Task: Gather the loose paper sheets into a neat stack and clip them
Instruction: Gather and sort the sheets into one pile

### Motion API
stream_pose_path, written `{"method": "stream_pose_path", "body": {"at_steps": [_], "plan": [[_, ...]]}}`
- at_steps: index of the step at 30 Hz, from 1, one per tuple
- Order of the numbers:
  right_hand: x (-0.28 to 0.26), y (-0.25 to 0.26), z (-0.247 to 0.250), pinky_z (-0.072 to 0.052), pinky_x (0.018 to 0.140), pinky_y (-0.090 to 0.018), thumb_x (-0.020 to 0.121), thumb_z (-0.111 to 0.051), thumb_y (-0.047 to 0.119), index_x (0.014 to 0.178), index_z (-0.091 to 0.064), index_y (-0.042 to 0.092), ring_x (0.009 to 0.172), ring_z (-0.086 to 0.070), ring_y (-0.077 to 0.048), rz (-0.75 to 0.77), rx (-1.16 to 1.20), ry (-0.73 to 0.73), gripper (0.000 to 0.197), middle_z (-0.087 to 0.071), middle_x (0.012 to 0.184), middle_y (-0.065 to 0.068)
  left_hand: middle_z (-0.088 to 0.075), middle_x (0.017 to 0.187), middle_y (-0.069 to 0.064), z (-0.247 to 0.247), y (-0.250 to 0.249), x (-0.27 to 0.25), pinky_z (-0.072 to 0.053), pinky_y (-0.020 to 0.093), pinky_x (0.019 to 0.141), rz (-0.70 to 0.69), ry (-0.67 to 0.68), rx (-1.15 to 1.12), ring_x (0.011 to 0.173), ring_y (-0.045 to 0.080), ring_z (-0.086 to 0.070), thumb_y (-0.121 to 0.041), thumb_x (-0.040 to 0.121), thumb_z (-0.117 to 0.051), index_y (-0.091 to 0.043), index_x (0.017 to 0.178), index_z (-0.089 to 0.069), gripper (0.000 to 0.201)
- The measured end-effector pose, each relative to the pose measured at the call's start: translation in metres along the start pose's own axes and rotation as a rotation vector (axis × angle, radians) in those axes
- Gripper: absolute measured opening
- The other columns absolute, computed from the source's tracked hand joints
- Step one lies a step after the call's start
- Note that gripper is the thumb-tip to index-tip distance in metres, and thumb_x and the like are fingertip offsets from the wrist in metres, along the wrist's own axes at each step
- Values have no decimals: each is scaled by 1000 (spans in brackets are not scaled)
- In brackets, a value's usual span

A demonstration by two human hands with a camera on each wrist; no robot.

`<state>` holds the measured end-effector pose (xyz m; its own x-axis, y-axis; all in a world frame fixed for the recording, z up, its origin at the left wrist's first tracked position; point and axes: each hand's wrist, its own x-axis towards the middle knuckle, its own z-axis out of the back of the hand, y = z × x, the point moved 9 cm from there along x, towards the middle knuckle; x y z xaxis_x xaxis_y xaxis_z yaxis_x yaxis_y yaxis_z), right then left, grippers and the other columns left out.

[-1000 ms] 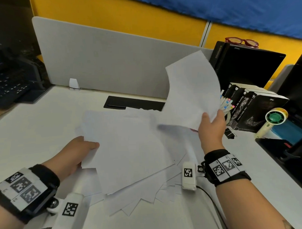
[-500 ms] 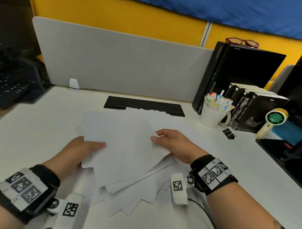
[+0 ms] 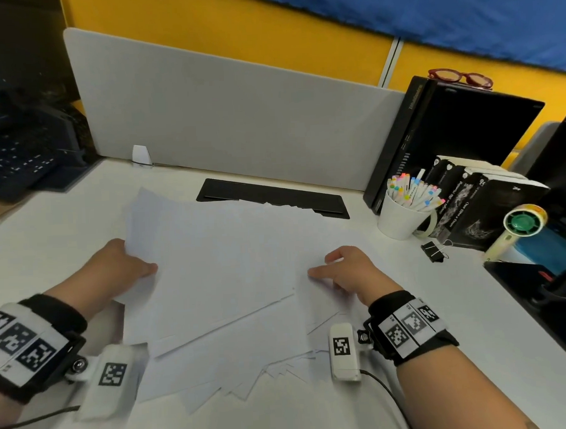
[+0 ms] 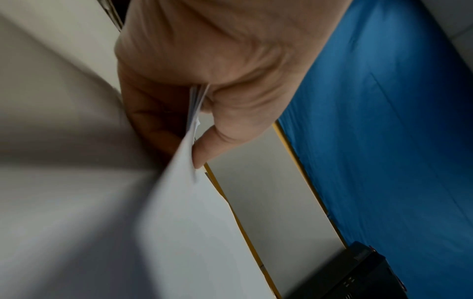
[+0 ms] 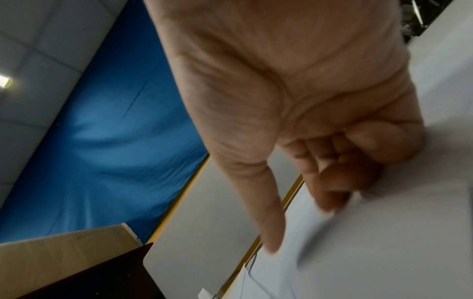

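Plain white loose paper sheets (image 3: 219,274) lie fanned and overlapping on the white table (image 3: 51,229), corners jutting unevenly. The left hand (image 3: 116,268) pinches several sheets' edge between thumb and fingers; the right hand (image 3: 347,270) rests on them, fingers loosely curled.

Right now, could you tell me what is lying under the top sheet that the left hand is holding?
Under the top sheet, more white sheets fan out unevenly toward the desk's near edge. The left hand pinches several sheets together. Anything beneath the pile's middle is covered.
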<state>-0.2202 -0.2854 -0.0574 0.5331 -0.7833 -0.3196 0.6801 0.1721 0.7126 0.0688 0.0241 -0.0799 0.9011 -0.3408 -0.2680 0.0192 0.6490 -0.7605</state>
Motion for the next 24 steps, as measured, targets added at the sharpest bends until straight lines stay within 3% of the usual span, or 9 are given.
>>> {"method": "stream_pose_path", "body": {"at_steps": [3,6,9,11,13,15,18,21,24], "plan": [[-10,5,-15,-43,61,-26,71,-88,41,86,-67,11,65,-52,-19,-5,-110,150,39,-64,77,-6,-57,133,27,-6,3,3,-48,49,92,19,5,-2,116,47,-57,-12,88,-77,7,138,-46,62],[-14,9,-25,-39,56,-25,64,-90,49,79,-63,12,64,-50,-18,-5,-191,186,48,-60,74,-3,-57,134,28,-8,4,3,-48,49,91,27,4,-18,116,47,-57,-13,88,-77,7,139,-46,63],[-16,13,-24,-31,51,-24,62,-92,46,68,-43,19,61,-41,-15,-18,-230,119,56,-42,69,2,-57,134,28,-8,6,2,-47,47,89,34,3,-37,115,47,-57,-12,88,-77,6,139,-46,62],[-18,14,-25,-34,54,-25,58,-93,47,76,-47,16,68,-46,-17,-29,-292,106,59,-44,74,1,-56,134,28,-8,6,2,-46,47,88,37,0,-46,116,46,-57,-11,89,-76,6,140,-45,62],[-22,15,-32,-44,62,-28,54,-95,46,92,-56,11,81,-57,-22,-25,-304,144,65,-56,86,-2,-56,136,28,-9,6,0,-46,47,88,42,-1,-51,117,46,-57,-12,89,-76,6,141,-44,64],[-27,16,-41,-51,66,-30,52,-98,38,93,-62,8,89,-66,-26,-17,-251,203,62,-67,95,-6,-56,136,28,-10,5,0,-45,45,87,40,-4,-56,118,46,-56,-11,89,-76,6,141,-43,64],[-42,29,-53,-55,59,-28,63,-95,20,83,-61,9,81,-69,-25,29,-129,267,41,-70,89,-7,-56,136,28,-10,4,-1,-44,43,85,35,-6,-58,118,46,-56,-11,88,-76,6,141,-44,64],[-48,32,-64,-62,65,-34,73,-87,7,106,-68,5,88,-72,-28,42,35,351,38,-74,103,-12,-57,135,28,-9,3,-2,-47,46,90,37,-10,-68,118,46,-57,-11,88,-76,6,140,-45,63],[-47,29,-64,-58,62,-33,80,-76,-5,114,-67,3,92,-70,-34,33,111,350,36,-71,114,-18,-59,133,26,-9,3,-4,-48,48,95,34,-4,-83,117,46,-58,-12,88,-76,7,137,-48,60]]}}
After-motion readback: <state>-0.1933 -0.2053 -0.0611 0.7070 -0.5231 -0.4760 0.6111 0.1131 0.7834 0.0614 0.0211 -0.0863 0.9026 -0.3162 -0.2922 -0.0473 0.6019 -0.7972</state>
